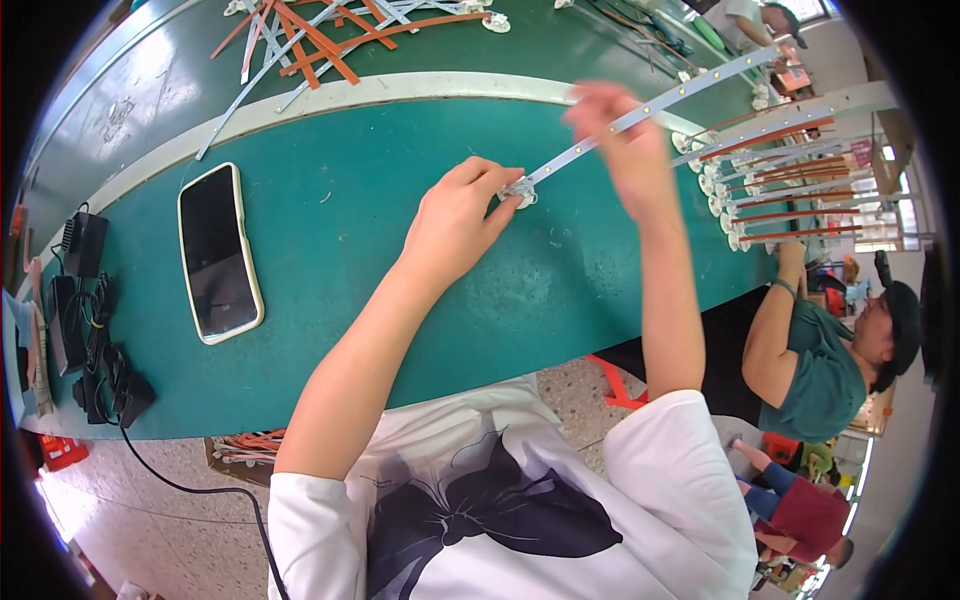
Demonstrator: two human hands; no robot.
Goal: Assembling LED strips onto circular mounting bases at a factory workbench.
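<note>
Left hand (462, 212): reaching forward over the green desk (400, 300), forearm stretching up from the lower edge, fingers curling together and pinching the small white end cap (519, 191) of the strip.
Right hand (618, 135): raising higher and farther out, forearm running nearly straight up, fingers closing on the strip partway along; blurring slightly.
LED strip (690, 92): hanging just above the desk between both hands, long axis slanting from the lower-left cap up toward the upper right, far end pointing at the racked strips (775, 185).
Phone (219, 252): lying flat, screen dark, well apart to the left.
Chargers (85, 300): sitting at the left edge.
</note>
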